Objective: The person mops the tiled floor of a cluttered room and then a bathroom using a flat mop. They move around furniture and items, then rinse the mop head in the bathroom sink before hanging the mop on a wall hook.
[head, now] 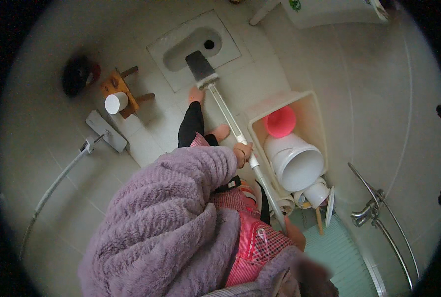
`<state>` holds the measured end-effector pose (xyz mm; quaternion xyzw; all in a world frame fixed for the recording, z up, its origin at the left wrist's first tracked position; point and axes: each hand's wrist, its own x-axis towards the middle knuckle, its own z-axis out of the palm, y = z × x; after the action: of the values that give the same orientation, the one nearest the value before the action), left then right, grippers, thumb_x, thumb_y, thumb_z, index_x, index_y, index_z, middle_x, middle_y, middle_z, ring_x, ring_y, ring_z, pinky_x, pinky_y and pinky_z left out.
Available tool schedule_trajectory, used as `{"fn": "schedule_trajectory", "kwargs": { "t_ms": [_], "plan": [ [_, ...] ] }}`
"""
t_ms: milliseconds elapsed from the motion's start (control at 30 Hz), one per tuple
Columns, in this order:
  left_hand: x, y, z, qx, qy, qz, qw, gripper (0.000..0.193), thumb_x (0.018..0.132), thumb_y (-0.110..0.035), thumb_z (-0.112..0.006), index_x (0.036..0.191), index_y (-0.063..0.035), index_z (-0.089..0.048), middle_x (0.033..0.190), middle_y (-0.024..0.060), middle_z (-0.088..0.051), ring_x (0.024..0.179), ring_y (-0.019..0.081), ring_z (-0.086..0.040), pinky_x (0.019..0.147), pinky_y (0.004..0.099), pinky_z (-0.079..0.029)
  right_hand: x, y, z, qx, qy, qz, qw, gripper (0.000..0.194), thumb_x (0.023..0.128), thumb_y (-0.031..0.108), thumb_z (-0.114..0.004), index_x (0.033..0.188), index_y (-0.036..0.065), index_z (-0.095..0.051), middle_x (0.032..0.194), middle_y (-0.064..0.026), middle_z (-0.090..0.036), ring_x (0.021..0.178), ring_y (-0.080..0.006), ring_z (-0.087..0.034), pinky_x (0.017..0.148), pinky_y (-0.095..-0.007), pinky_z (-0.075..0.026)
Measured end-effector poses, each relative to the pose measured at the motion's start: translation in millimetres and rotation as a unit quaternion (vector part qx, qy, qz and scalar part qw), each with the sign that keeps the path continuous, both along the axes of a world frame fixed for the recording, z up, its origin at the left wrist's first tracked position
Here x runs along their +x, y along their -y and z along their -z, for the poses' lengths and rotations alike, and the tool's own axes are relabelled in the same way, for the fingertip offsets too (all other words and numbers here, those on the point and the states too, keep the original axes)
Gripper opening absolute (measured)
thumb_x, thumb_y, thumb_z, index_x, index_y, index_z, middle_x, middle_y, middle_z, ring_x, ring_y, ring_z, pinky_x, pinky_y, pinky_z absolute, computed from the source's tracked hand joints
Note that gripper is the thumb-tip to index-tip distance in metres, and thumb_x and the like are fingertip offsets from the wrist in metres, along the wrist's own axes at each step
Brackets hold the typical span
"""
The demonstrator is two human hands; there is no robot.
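Both of my hands are on the long white pole of a flat mop. My left hand, with a thin dark band at the wrist, grips the pole near its middle. My right hand holds the pole's upper end close to my body, partly hidden by the red checked apron. The mop's dark grey pad lies over the near edge of the white squat toilet, short of its drain hole. My bare feet stand on the pale tiles just beside the mop head. A fluffy purple sleeve covers my left arm.
A cream tub by the right wall holds a pink container and a white bucket. A shower tap is behind it. Leftward are a wooden stool bearing a white cylinder, and another flat mop.
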<state>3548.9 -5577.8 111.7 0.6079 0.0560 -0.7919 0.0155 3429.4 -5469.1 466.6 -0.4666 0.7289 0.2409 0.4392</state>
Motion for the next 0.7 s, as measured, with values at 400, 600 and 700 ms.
{"fn": "schedule_trajectory", "kwargs": {
  "t_ms": [400,600,700],
  "plan": [
    [9.5,22.2,-29.1,0.042,0.033,-0.03,0.998,0.033,0.085,-0.026,-0.051,0.097,0.0038,-0.046,0.075,0.0108,-0.058,0.056,0.0242,-0.061,0.044,0.0358,-0.051,7.5,85.3,111.8,0.158,0.239,0.183,0.94,0.035,0.083,0.035,-0.053,0.094,0.002,-0.051,0.075,-0.0092,-0.058,0.065,-0.0241,-0.056,0.058,-0.0343,-0.045],
    [35.2,81.1,-65.1,-0.014,0.103,-0.125,0.987,0.023,0.082,-0.021,-0.053,0.085,0.002,-0.047,0.062,0.0083,-0.053,0.043,0.0188,-0.054,0.037,0.0348,-0.047,67.3,165.5,142.3,0.229,0.325,0.473,0.786,0.02,0.086,0.027,-0.05,0.079,0.01,-0.044,0.061,0.0018,-0.043,0.048,-0.0079,-0.04,0.043,-0.0236,-0.034],
    [48.2,119.7,-83.2,-0.008,0.105,-0.101,0.989,0.017,0.077,-0.01,-0.055,0.084,0.0017,-0.044,0.063,0.0099,-0.051,0.043,0.0212,-0.053,0.037,0.0351,-0.048,79.5,187.6,128.6,0.205,0.293,0.428,0.83,0.018,0.086,0.024,-0.049,0.079,0.009,-0.042,0.06,0.0021,-0.041,0.047,-0.0072,-0.037,0.041,-0.0232,-0.032]
  ]
}}
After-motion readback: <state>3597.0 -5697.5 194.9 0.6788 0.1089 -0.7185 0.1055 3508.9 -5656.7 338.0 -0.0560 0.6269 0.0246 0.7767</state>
